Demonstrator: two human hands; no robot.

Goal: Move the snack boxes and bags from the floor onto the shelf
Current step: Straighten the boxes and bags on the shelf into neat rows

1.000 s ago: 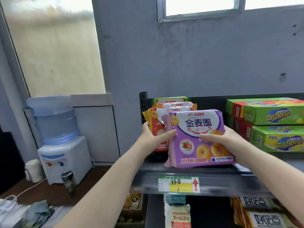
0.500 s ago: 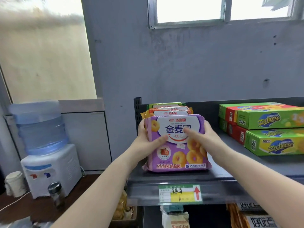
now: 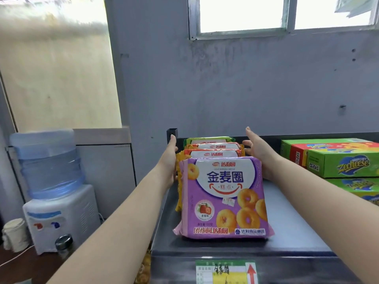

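Snack bags lined up at the shelf's left end, flat hands on either side.
The purple doughnut-cake bag point(image 3: 223, 198) stands upright fronting the row of bags point(image 3: 213, 149) on the shelf point(image 3: 295, 228), near its front edge. Left hand point(image 3: 169, 160) and right hand point(image 3: 259, 152), fingers straight, flank the row; bare shelf separates it from the green Zecheese boxes point(image 3: 336, 160).

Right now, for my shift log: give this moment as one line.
purple snack bag: upright on shelf, row front | left hand: open, row's left | right hand: open, row's right
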